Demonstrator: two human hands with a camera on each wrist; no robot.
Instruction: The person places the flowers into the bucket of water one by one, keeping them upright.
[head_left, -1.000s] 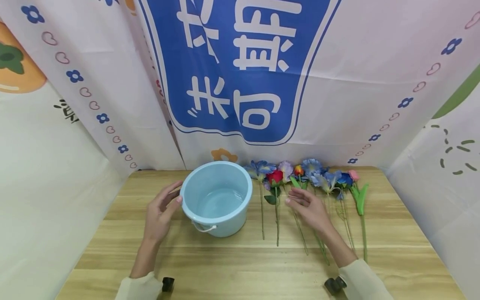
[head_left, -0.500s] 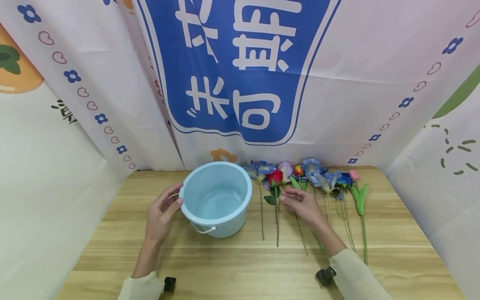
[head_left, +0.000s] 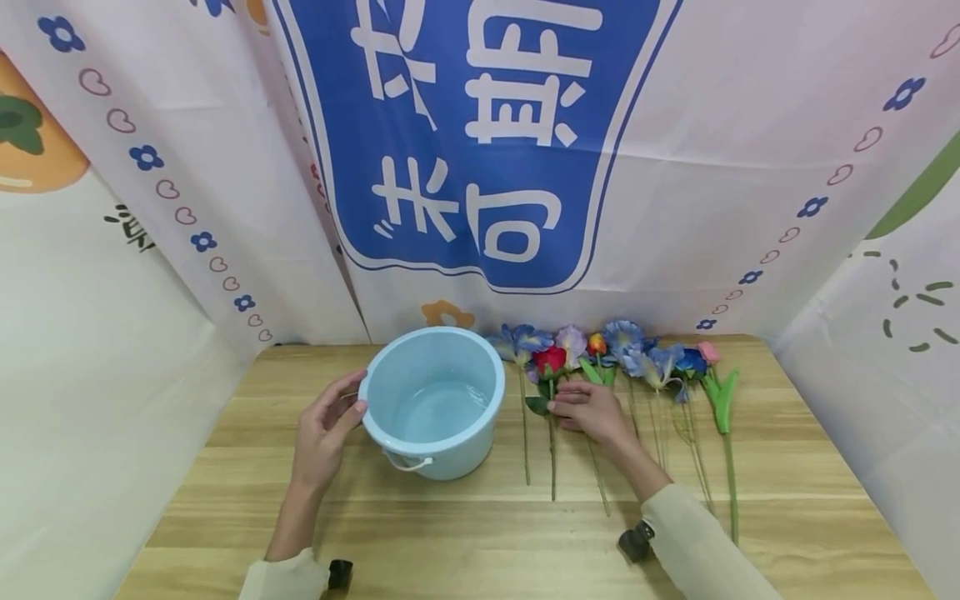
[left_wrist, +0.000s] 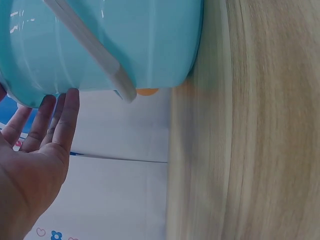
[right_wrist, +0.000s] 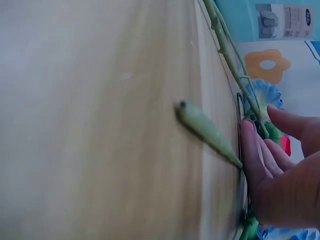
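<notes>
Blue “未来可期” panel backs the labelled bucket.

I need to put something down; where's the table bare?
Bare table: in front of the bucket between the sleeves; left of the left hand; right of the rightmost stem. Crowded: right of the bucket, with flowers and the right hand.
</notes>
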